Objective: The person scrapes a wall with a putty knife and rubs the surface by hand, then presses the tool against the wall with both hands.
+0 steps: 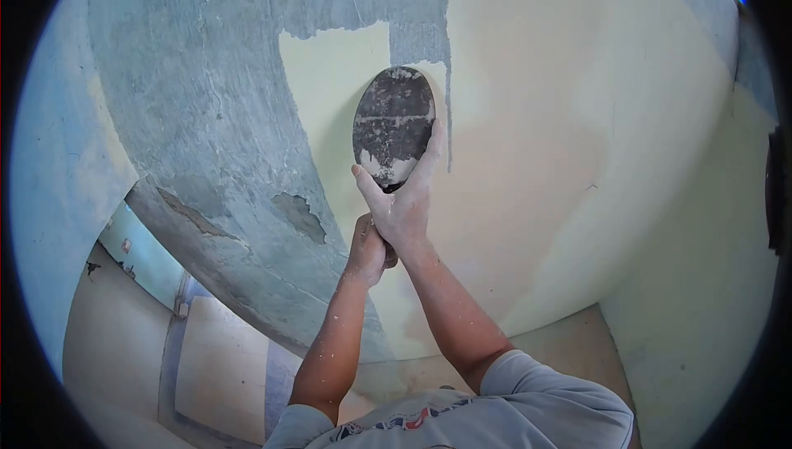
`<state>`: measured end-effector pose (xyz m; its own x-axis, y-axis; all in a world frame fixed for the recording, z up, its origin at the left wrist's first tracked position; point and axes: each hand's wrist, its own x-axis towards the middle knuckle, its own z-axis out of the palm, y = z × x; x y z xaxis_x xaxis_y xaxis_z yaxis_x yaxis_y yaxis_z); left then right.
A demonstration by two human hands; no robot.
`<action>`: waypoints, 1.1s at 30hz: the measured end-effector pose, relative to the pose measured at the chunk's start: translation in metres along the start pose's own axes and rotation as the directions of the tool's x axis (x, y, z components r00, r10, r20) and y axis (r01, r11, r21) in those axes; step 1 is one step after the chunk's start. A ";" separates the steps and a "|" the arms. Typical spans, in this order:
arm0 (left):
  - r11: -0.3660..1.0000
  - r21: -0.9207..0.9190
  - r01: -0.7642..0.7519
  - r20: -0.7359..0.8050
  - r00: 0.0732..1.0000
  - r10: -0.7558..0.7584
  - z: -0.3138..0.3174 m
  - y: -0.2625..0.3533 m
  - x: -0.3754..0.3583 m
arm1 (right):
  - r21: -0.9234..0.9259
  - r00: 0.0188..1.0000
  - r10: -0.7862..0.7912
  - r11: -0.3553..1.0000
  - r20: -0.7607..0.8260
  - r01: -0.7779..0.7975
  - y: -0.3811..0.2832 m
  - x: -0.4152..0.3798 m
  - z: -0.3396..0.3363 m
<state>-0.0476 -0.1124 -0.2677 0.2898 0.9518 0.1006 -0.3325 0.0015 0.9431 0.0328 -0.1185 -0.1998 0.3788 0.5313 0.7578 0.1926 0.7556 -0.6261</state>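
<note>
A dark oval plastering float (394,123), smeared with pale putty, lies against the wall in the middle of the view, over a freshly pale patch (330,86). My right hand (404,210), whitened with dust, is closed on the float's lower end, its thumb along the left edge and fingers up the right edge. Just below it, my left hand (367,251) is curled into a fist, touching the right hand's wrist; what sits inside its fingers is hidden. White flecks dot both forearms.
Rough blue-grey wall (223,78) with peeling spots (301,216) spreads to the left. Smooth cream coating (528,160) covers the right side. A light green side wall (701,284) stands at far right. Lower left, a pale panel (219,358) shows beyond the wall's edge.
</note>
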 end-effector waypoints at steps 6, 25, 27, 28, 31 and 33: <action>1.000 -0.012 -0.003 0.019 1.000 0.003 -0.007 -0.002 0.006 | 0.070 1.000 0.015 0.997 0.004 -0.016 0.004 0.000 0.003; 1.000 -0.013 -0.014 0.072 0.997 0.015 -0.011 -0.002 0.026 | -0.195 0.969 -0.248 0.951 -0.014 0.240 0.000 0.020 0.002; 1.000 -0.019 0.001 0.043 0.999 -0.001 -0.007 -0.005 0.013 | -0.170 0.979 -0.205 0.965 -0.014 0.199 0.005 0.009 0.002; 1.000 -0.018 0.001 0.045 0.999 0.000 -0.006 -0.004 0.009 | -0.171 0.978 -0.206 0.965 -0.016 0.200 0.006 0.006 0.002; 0.998 -0.055 0.036 0.027 0.999 -0.034 -0.006 -0.003 0.002 | -0.030 1.000 -0.014 0.999 0.011 0.015 0.004 0.000 0.002; 0.997 -0.060 0.046 0.040 0.998 -0.043 -0.005 -0.001 -0.001 | -0.081 0.998 -0.057 0.995 0.011 0.058 0.002 0.000 0.001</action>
<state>-0.0525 -0.1113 -0.2702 0.3394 0.9379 0.0722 -0.3717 0.0632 0.9262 0.0321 -0.1165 -0.2005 0.3570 0.4918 0.7942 0.2868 0.7514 -0.5943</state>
